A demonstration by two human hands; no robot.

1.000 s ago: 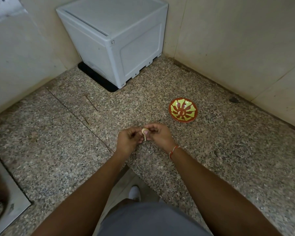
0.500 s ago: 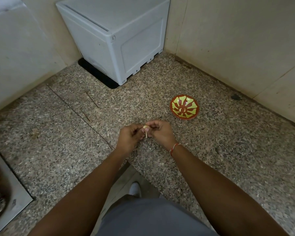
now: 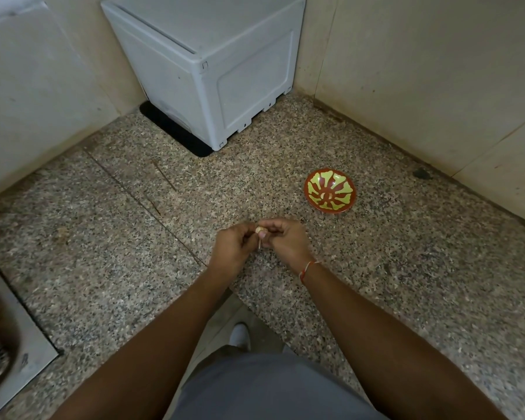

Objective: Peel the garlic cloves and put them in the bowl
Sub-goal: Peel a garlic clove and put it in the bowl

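A small pale garlic clove sits between the fingertips of both hands above the granite counter. My left hand pinches it from the left, and my right hand pinches it from the right, fingers curled. A thin strip of peel hangs down from the clove. The red bowl with a yellow-green pattern stands on the counter up and to the right of my hands; nothing shows inside it.
A grey plastic box stands in the back corner against the tiled walls. A steel sink is sunk into the counter at the lower left. The counter's front edge runs just below my wrists, with a white shoe on the floor beneath.
Both hands stay together on the clove, with only slight finger movement. The hanging strip of peel looks a little shorter than one second ago.
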